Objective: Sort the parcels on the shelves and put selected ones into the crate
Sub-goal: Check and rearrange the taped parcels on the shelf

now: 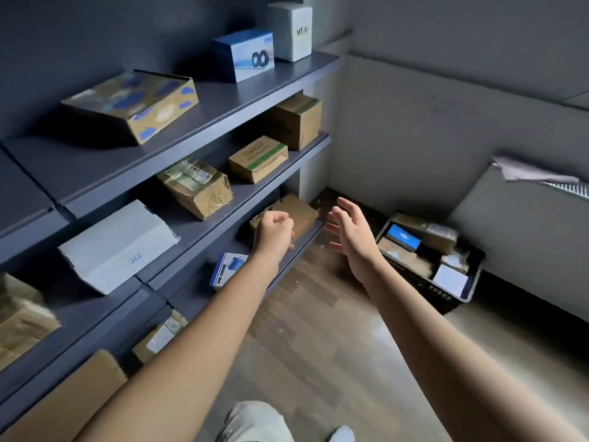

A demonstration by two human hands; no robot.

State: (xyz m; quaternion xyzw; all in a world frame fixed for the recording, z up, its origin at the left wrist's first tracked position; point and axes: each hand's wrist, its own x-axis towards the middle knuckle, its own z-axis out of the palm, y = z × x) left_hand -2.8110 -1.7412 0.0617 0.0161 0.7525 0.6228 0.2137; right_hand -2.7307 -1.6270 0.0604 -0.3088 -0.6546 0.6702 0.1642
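Note:
Both my arms reach toward a brown cardboard parcel (298, 213) at the right end of the third shelf (283, 260). My left hand (275, 229) hovers in front of that parcel with its fingers curled and nothing in it. Just right of the parcel, past the shelf end, my right hand (349, 232) is spread open and holds nothing. The dark crate (459, 290) stands on the floor to the right, by the wall, and holds several parcels. A small blue and white box (228, 269) stands on the same shelf beneath my left forearm.
Higher shelves carry a white parcel (118, 247), a taped brown parcel (197, 188), a green-striped box (258, 159), a brown box (298, 121), a blue-patterned box (132, 105), a blue box (243, 55) and a white box (291, 31). A radiator (522, 224) lines the right wall.

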